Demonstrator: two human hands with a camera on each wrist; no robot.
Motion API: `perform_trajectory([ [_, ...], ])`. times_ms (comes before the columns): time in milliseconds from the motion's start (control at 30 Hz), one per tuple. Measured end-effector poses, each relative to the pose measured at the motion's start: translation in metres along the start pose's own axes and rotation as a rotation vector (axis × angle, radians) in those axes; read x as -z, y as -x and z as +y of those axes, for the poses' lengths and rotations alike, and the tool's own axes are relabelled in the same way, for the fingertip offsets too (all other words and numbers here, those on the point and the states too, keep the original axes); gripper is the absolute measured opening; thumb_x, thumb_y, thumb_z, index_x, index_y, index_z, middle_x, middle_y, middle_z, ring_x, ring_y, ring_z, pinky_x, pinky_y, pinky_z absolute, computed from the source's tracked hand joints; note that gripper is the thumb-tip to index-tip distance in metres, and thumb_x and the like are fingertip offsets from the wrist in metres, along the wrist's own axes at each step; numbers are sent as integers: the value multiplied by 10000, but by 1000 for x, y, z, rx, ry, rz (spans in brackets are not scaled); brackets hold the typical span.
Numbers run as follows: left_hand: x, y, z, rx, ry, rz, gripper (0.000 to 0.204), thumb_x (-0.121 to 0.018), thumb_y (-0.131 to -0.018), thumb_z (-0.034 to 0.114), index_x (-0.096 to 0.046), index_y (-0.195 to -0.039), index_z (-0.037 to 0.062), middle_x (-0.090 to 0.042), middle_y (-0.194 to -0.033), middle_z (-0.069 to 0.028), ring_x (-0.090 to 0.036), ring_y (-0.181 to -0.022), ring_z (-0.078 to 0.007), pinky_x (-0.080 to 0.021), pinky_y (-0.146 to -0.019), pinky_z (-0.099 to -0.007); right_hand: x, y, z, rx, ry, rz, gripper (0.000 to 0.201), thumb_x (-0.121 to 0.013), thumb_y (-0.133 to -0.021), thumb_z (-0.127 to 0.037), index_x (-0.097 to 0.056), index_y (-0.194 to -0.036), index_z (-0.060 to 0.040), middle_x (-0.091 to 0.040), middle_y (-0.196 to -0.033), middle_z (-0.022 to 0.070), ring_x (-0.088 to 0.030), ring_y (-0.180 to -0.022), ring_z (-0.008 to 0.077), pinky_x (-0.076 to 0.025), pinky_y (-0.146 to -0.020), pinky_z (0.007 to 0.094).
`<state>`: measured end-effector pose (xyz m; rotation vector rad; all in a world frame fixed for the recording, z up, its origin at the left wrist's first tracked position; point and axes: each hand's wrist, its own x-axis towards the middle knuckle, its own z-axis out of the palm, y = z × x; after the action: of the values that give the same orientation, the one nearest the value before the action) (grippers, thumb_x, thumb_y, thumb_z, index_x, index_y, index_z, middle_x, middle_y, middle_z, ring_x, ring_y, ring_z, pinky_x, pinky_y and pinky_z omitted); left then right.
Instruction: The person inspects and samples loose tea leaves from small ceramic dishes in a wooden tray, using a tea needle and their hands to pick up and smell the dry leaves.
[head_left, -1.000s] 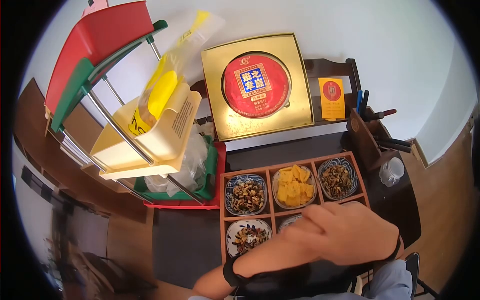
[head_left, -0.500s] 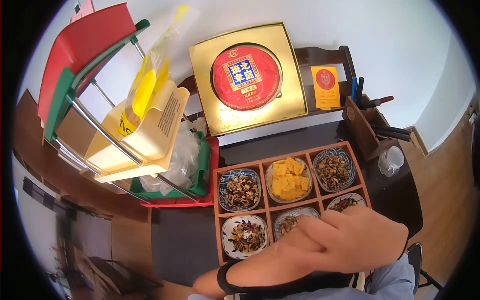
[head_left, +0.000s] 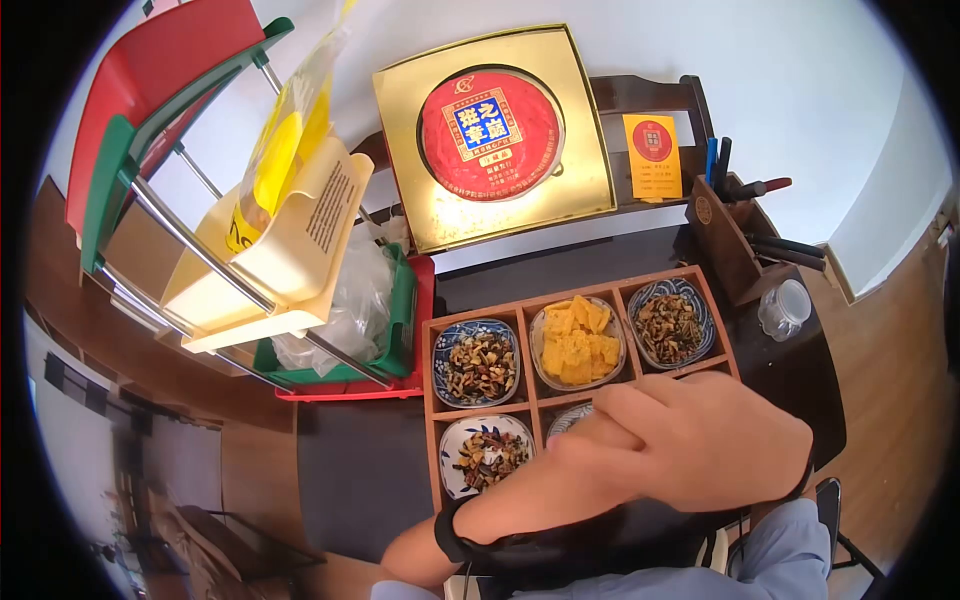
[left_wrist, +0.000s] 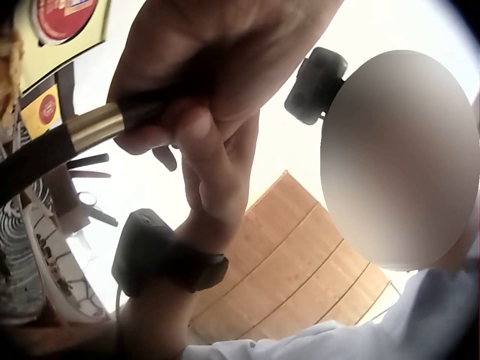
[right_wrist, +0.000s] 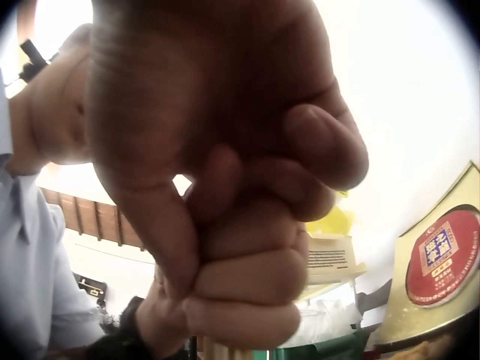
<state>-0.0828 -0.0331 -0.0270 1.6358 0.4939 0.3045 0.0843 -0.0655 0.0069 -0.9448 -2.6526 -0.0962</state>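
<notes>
In the head view both hands meet over the lower row of a wooden compartment tray [head_left: 530,403]. The left hand [head_left: 575,475] comes from the left, its fingers partly covered by the right hand [head_left: 720,440]. A dark stick with a brass-coloured band [left_wrist: 96,126] shows in the left wrist view, running into the left hand [left_wrist: 217,52], which grips it. Fingers of the right hand [left_wrist: 214,172] curl against the stick beside the left. From the right wrist, the curled right hand [right_wrist: 210,90] lies over the stacked fingers of the left [right_wrist: 247,277].
The tray's bowls hold orange pieces [head_left: 578,345] and dried mixtures [head_left: 668,328]. Behind are a gold box [head_left: 395,140] and an orange card [head_left: 655,180]. A tiered rack [head_left: 225,270] stands left; a pen holder [head_left: 730,245] and glass jar [head_left: 785,308] stand right.
The head view has shifted, with the tray, box and rack slightly higher. The hands remain together and now cover the lower right bowl, which showed half a second ago.
</notes>
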Motion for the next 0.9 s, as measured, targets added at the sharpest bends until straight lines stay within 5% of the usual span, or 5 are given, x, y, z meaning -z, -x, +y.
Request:
perform_trajectory([
  [167, -11, 8, 4, -302, -89, 69, 196, -535, -798, 20, -569, -987, -19, -574, -931, -188, -559, -897, -335, -459, -769, -358, 17, -1, -10, 51, 94, -21, 366, -565, -766, -198, -558, -1130, -163, -503, -824, 9, -552, -638, 120, -402, -406, 218],
  [333, -12, 2, -1, -173, -192, 250, 204, -540, -796, 24, -566, -996, -9, -570, -921, -181, -559, -888, -340, -465, -749, -361, -1, -2, -5, -69, 12, 11, 424, -612, -692, -168, -616, -1114, -220, -572, -861, 11, -572, -643, 123, -421, -468, 211],
  [433, -12, 3, -16, -518, -406, 175, 190, -532, -796, 21, -559, -979, -21, -570, -906, -185, -572, -875, -344, -478, -716, -372, 4, -2, -4, 73, 120, 83, 267, -592, -740, -212, -572, -1004, -182, -505, -805, -28, -483, -586, 85, -344, -399, 196],
  [667, -9, 12, -2, -324, -313, 319, 190, -531, -804, 26, -562, -985, -26, -578, -912, -190, -573, -869, -348, -479, -718, -377, -2, -9, -1, -58, -71, 42, 360, -597, -729, -196, -552, -1084, -163, -500, -831, 7, -549, -659, 124, -422, -448, 221],
  [900, -6, 7, -3, -229, -160, 122, 185, -540, -809, 39, -572, -982, -20, -589, -913, -187, -576, -850, -355, -480, -721, -377, 13, -5, -9, 6, 21, -57, 494, -622, -716, -142, -522, -1199, -169, -515, -882, 50, -588, -711, 191, -487, -519, 282],
])
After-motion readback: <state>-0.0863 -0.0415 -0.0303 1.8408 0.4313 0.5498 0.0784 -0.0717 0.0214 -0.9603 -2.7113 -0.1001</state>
